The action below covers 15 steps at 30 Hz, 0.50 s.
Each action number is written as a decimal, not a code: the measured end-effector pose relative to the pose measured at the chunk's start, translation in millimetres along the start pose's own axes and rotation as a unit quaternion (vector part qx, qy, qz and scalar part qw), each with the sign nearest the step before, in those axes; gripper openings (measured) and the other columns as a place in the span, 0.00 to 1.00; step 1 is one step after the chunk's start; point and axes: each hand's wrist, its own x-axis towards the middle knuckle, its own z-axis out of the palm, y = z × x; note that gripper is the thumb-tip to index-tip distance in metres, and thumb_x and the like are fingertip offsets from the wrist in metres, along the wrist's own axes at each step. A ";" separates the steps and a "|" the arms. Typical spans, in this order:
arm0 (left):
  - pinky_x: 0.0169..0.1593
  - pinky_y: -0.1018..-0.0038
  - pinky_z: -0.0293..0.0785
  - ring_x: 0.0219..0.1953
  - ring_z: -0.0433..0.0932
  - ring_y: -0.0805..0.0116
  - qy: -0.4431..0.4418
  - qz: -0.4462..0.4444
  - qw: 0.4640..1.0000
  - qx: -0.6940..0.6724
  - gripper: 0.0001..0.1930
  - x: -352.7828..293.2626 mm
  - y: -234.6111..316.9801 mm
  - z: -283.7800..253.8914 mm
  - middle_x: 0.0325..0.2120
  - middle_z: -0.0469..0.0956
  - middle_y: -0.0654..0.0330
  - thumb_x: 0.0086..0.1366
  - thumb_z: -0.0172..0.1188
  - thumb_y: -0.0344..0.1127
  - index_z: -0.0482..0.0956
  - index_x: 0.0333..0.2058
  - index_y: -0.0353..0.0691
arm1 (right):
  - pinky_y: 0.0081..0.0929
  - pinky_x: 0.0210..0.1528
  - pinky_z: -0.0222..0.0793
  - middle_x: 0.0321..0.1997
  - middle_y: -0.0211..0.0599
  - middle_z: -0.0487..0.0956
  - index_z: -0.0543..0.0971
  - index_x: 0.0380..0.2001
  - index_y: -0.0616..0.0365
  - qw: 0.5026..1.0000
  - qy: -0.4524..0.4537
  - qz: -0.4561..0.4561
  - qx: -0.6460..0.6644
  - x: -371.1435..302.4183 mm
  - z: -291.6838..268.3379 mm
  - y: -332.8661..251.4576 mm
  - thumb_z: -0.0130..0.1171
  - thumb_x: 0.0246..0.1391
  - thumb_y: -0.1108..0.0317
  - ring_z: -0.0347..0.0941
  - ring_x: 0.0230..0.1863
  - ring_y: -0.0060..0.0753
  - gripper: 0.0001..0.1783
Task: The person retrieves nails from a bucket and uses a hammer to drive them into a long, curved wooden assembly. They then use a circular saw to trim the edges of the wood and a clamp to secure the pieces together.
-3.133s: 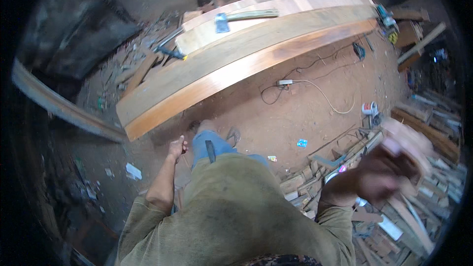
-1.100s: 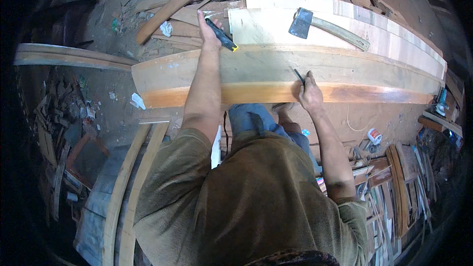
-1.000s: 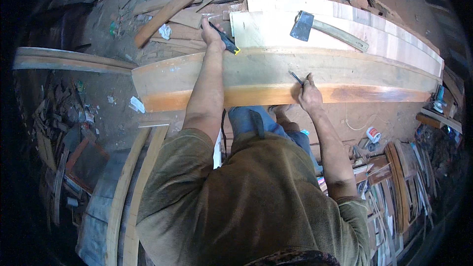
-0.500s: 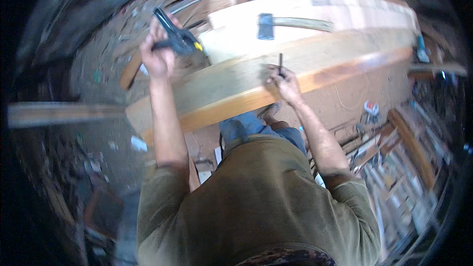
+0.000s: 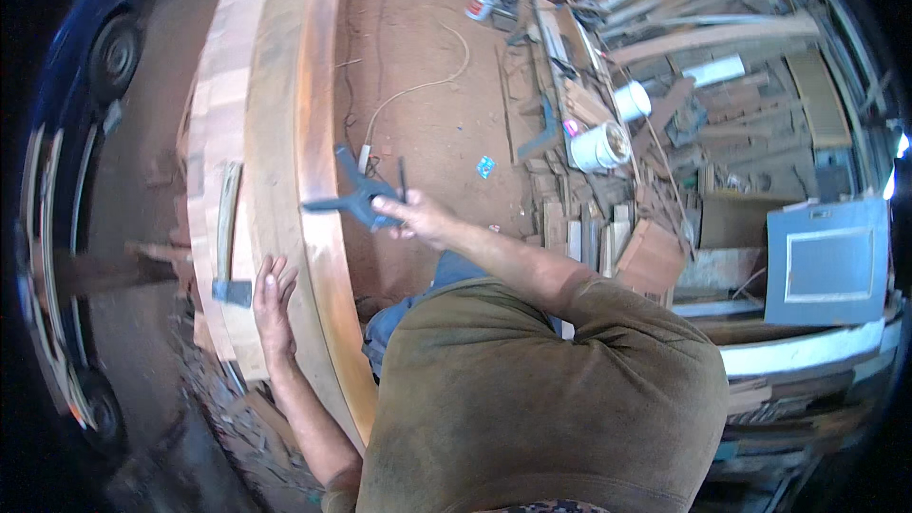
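In my right hand [image 5: 415, 217] is a dark spring clamp [image 5: 359, 201], held by one end over the edge of the long timber. A thin dark stick like a pencil [image 5: 402, 174] stands up from the same hand. My left hand [image 5: 275, 315] is open, its fingers stretched out, over the pale wooden plank [image 5: 277, 133] and close to a hatchet. That hatchet [image 5: 228, 228] lies on the light boards, its wooden handle pointing away and its metal head nearest my left hand. An orange-brown face [image 5: 321, 114] runs along the timber's right side.
A pale cable [image 5: 418, 88] curves over the dirt floor. To the right stand white buckets [image 5: 599, 148], a grey-blue panel [image 5: 825, 261] and piles of wood offcuts [image 5: 731, 104]. A blue vehicle [image 5: 71, 57] is at the far left.
The clamp has passed from my left hand to my right, which still has the dark stick. My left hand has opened. The view has turned, so the timber now runs away from me.
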 end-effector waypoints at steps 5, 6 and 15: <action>0.63 0.62 0.67 0.58 0.74 0.56 0.113 -0.096 0.987 0.065 0.37 26.9 -26.8 31.1 0.61 0.70 0.45 0.74 0.49 0.57 0.60 0.67 0.31 | 0.20 0.22 0.65 0.32 0.30 0.81 0.79 0.44 0.56 0.944 0.320 -0.077 0.031 7.6 -195.6 38.0 0.65 0.57 0.42 0.69 0.22 0.18 0.27; 0.63 0.62 0.67 0.58 0.74 0.56 0.139 -0.110 0.981 0.079 0.36 29.7 -31.5 42.6 0.61 0.71 0.46 0.74 0.49 0.57 0.61 0.67 0.32 | 0.21 0.22 0.66 0.31 0.29 0.80 0.79 0.42 0.56 0.934 0.346 -0.054 0.065 10.7 -239.4 46.2 0.66 0.56 0.43 0.70 0.21 0.19 0.26; 0.61 0.63 0.70 0.58 0.74 0.58 0.198 -0.216 0.955 0.034 0.33 57.1 -67.7 182.0 0.61 0.70 0.49 0.74 0.49 0.54 0.61 0.67 0.36 | 0.19 0.13 0.58 0.24 0.27 0.76 0.76 0.36 0.53 0.788 0.542 -0.093 0.275 42.8 -610.9 56.6 0.70 0.51 0.41 0.67 0.15 0.22 0.27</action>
